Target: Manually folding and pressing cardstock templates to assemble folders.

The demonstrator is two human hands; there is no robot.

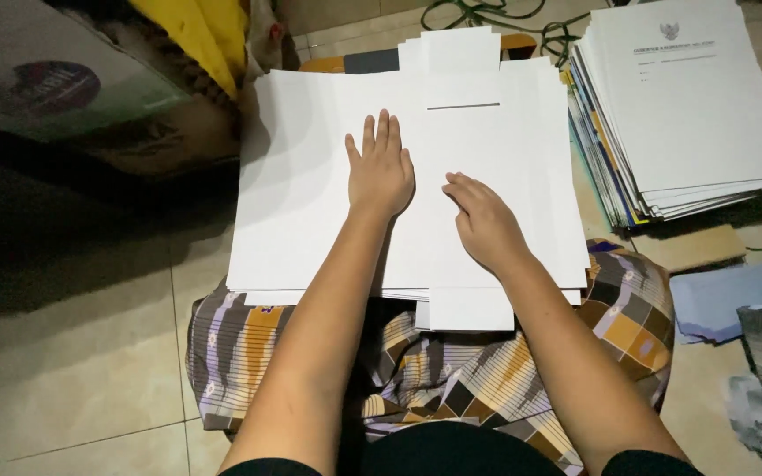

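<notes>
The left hand (382,169) lies flat on the large white sheet (310,194), fingers (383,132) straight, slightly spread, gripping nothing. The right hand (484,220) rests just beside it on the same sheet, fingers (459,187) loosely curled, tips touching paper, holding nothing. The sheet lies across the patterned cloth (451,370) on the lap. A stack of printed papers (690,106) sits on the tiled floor (81,370), well to the right.

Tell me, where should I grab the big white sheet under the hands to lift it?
Probably by its near edge, coming from the lap side. The big white sheet lies flat, and that edge overhangs the patterned cloth, so fingers can slip under. The left hand and right hand press on its middle.
</notes>
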